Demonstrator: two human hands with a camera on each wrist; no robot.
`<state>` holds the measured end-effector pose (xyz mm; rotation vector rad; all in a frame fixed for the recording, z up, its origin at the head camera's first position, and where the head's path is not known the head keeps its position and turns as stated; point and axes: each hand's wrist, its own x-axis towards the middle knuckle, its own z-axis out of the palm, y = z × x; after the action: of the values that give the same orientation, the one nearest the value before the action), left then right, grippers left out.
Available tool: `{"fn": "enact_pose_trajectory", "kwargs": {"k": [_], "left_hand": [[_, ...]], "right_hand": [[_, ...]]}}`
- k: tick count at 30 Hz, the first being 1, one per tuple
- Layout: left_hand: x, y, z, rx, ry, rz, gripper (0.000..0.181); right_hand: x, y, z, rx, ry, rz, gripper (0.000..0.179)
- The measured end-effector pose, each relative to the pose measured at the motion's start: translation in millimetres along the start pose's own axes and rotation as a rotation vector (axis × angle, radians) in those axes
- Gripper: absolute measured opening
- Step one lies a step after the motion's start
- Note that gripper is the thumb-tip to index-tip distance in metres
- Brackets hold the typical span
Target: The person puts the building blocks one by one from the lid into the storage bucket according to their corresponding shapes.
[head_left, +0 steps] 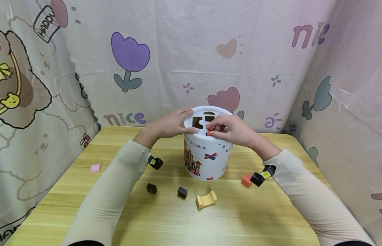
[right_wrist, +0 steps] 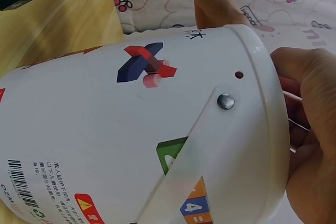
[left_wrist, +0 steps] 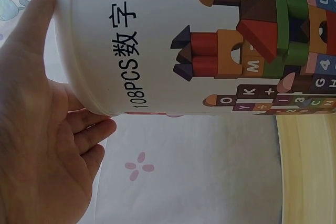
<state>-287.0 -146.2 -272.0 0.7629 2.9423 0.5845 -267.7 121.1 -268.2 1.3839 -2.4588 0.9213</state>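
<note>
White plastic bucket point(head_left: 213, 167) on a wooden bench point(head_left: 255, 213), with both hands at its lid point(head_left: 197, 137).
Left hand point(head_left: 172, 124) rests spread against the lid's left rim, thumb on top; the right hand point(head_left: 231, 130), apart from it, pinches a small red block point(head_left: 208, 133) at a cut-out. Before the bucket lie two dark blocks point(head_left: 182, 192) and a yellow curved block point(head_left: 206, 201); an orange-red block point(head_left: 246, 180) sits to the right, a pink cylinder point(head_left: 96, 168) far left.
</note>
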Motion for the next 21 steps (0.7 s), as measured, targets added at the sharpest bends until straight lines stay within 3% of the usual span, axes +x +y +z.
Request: {"fn": "enact_pose_trajectory", "kwargs": {"k": [10,21], "left_hand": [[-0.3,0.6,-0.6,0.0,0.002,0.014,0.1],[-0.4,-0.2,0.3,-0.014,0.009,0.013,0.103]], "right_hand": [[-5.7,-1,-8,-0.019,0.039,-0.019,0.018],[-30.7,2,-19,-0.022,0.111,-0.001,0.017]]}}
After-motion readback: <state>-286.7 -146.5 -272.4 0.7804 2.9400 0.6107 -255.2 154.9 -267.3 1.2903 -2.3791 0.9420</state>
